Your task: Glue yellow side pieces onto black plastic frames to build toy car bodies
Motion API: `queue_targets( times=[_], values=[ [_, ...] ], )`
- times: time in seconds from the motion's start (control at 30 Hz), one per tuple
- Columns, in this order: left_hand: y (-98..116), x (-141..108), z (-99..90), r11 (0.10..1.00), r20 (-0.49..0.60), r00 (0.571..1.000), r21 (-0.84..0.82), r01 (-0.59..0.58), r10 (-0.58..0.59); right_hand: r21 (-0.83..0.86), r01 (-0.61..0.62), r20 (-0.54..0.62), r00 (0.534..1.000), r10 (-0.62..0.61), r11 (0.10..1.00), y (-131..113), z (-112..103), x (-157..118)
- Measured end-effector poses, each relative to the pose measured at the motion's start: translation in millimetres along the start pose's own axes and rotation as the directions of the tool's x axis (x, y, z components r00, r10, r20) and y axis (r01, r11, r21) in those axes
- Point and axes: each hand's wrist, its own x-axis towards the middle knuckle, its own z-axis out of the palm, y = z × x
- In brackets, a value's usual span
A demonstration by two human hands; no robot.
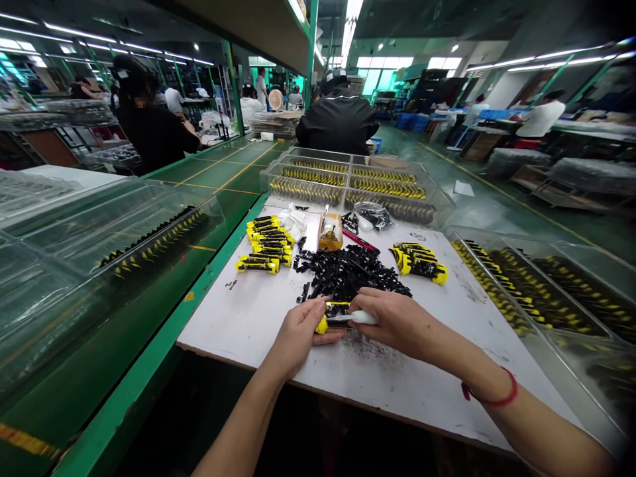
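Pinching a yellow-and-black cutter (334,317) just in front of a pile of black parts (348,275), the left grip (298,338) closed around its yellow end; the right grip (395,324) held a white piece (362,318) against it. Cutter judged light, stiff, slick plastic; best held by the body.

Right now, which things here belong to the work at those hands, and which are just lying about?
Work:
left hand
right hand
yellow-and-black plastic part
loose black plastic pieces

Lying about:
stacked yellow-and-black parts
clear plastic trays
small bag of black parts
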Motion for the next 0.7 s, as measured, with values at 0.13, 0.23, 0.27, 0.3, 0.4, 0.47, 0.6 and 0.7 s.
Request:
queue_targets(
  times=[0.13,0.23,0.27,0.3,0.4,0.47,0.6,0.7],
  values=[
    [-0.4,0.2,-0.7,1.0,0.008,1.0,0.006,0.016,-0.016,-0.087,-0.005,0.01,1.0,0.006,0.996,-3.1,-1.4,0.2],
    [0.3,0.1,-0.7,1.0,0.019,1.0,0.0,0.013,-0.013,-0.144,-0.011,-0.016,1.0,0.009,0.99,-5.5,1.3,-1.0],
    [0.6,0.1,-0.7,1.0,0.025,1.0,-0.004,0.011,-0.011,-0.161,-0.014,-0.022,1.0,0.01,0.987,-6.5,2.4,-1.5],
    [1.0,0.1,-0.6,1.0,0.03,1.0,-0.01,0.009,-0.009,-0.178,-0.016,-0.028,1.0,0.011,0.984,-7.5,3.2,-2.0],
    [1.9,0.1,-0.5,1.0,0.035,0.999,-0.028,0.006,-0.005,-0.214,-0.011,-0.039,0.999,0.003,0.977,-10.1,4.5,-3.4],
    [2.1,-0.2,-0.3,0.999,0.028,1.0,-0.033,0.008,-0.008,-0.213,-0.004,-0.034,0.999,-0.003,0.977,-10.5,4.3,-3.9],
    [2.0,-0.8,-0.3,0.999,0.018,1.0,-0.031,0.018,-0.017,-0.175,0.011,-0.017,1.0,-0.014,0.985,-8.3,2.3,-3.4],
    [2.4,-0.9,-0.5,1.0,0.016,1.0,-0.025,0.017,-0.016,-0.155,0.025,-0.009,1.0,-0.027,0.988,-6.8,0.2,-1.7]
  ],
)
